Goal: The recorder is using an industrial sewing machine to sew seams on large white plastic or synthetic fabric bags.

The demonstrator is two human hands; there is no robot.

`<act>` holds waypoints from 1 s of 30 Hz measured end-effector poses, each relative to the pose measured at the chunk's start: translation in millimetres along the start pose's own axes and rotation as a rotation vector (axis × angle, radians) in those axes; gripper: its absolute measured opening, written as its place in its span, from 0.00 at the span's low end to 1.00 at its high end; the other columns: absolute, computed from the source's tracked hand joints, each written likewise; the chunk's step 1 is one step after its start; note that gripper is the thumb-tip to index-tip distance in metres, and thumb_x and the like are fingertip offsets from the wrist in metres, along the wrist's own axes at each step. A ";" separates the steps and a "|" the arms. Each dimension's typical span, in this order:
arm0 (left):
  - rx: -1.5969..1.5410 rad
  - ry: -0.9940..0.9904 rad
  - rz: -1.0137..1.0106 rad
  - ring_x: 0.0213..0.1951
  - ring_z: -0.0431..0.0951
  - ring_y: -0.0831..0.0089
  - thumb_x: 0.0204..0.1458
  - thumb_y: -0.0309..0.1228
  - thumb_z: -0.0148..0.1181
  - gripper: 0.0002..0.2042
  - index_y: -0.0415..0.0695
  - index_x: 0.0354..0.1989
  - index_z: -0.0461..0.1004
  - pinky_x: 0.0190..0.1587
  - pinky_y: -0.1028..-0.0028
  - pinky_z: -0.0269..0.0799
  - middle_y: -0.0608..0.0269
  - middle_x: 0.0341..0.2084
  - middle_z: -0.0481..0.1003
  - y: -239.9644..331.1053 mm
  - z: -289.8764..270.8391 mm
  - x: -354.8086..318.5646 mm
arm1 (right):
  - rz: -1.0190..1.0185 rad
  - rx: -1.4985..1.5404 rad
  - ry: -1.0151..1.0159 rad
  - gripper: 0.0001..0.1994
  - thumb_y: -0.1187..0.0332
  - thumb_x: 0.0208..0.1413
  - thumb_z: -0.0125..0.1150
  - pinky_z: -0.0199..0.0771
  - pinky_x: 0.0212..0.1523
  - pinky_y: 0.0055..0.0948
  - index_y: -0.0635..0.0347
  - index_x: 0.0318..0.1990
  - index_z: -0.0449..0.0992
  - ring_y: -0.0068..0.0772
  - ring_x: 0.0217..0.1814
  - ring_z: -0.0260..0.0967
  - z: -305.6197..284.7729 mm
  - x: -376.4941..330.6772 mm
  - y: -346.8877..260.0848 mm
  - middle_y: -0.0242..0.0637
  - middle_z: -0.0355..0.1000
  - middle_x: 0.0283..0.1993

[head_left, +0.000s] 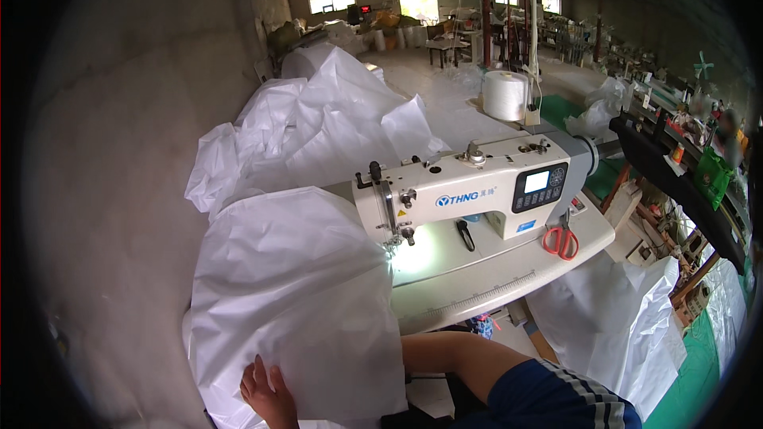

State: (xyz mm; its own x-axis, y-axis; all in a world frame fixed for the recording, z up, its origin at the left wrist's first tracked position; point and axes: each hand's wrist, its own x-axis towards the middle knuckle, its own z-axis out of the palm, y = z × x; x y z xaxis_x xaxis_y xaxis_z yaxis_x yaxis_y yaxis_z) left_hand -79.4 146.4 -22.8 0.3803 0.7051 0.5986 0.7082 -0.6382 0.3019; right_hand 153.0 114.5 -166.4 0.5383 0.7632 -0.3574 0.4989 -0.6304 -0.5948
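My left hand [269, 396] lies at the lower left on a large white plastic-like sheet [298, 294], its fingers spread. My right forearm [445, 356], below a blue sleeve with white stripes, reaches leftward and passes behind the sheet's right edge. The sheet covers my right hand, so its fingers and anything in them are hidden. At its upper right edge, the sheet meets the needle area of a white sewing machine [453, 191], where a bright lamp shines. Whether the sheet lies under the presser foot is too small to tell.
Red-handled scissors [562, 242] and small black thread snips [465, 235] rest on the machine table [477, 286]. Crumpled white sheeting [318, 111] is heaped behind. A thread cone [505, 95] stands behind the machine. White sheeting [608, 318] hangs at the right; a wall [119, 191] bounds the left.
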 end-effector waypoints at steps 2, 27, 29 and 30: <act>-0.044 -0.119 -0.039 0.47 0.69 0.50 0.51 0.30 0.54 0.18 0.38 0.51 0.70 0.51 0.58 0.63 0.46 0.45 0.71 -23.4 19.0 9.2 | 0.030 -0.040 0.020 0.20 0.58 0.53 0.56 0.72 0.40 0.31 0.67 0.45 0.72 0.32 0.39 0.72 2.1 15.1 -5.7 0.37 0.73 0.42; -0.055 -0.391 0.210 0.38 0.75 0.54 0.50 0.36 0.56 0.13 0.40 0.38 0.75 0.43 0.62 0.70 0.51 0.36 0.75 -76.9 41.1 109.3 | -0.249 0.725 -0.385 0.19 0.58 0.56 0.53 0.69 0.45 0.32 0.66 0.46 0.72 0.32 0.42 0.70 41.0 -168.3 -10.5 0.39 0.73 0.43; 0.125 -0.225 0.160 0.32 0.77 0.56 0.48 0.35 0.58 0.11 0.44 0.37 0.75 0.37 0.59 0.72 0.55 0.35 0.75 -52.6 32.6 91.2 | -0.288 0.723 -0.406 0.19 0.58 0.56 0.53 0.69 0.45 0.32 0.66 0.46 0.72 0.32 0.43 0.70 42.6 -180.8 -11.2 0.39 0.73 0.43; 0.043 -0.193 0.251 0.35 0.77 0.56 0.48 0.38 0.57 0.13 0.44 0.38 0.75 0.39 0.60 0.72 0.54 0.37 0.75 -43.3 32.7 80.5 | -0.308 0.717 -0.410 0.19 0.58 0.57 0.53 0.69 0.45 0.32 0.66 0.46 0.72 0.32 0.43 0.70 42.2 -184.4 -11.8 0.39 0.73 0.43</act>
State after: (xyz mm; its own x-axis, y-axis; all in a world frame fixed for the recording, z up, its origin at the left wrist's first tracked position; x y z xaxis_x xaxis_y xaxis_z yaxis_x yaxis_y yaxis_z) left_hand -60.0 240.9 -11.9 0.6491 0.5754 0.4977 0.6010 -0.7889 0.1282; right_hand 19.2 -12.8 -123.8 0.0952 0.9623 -0.2547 -0.0383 -0.2522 -0.9669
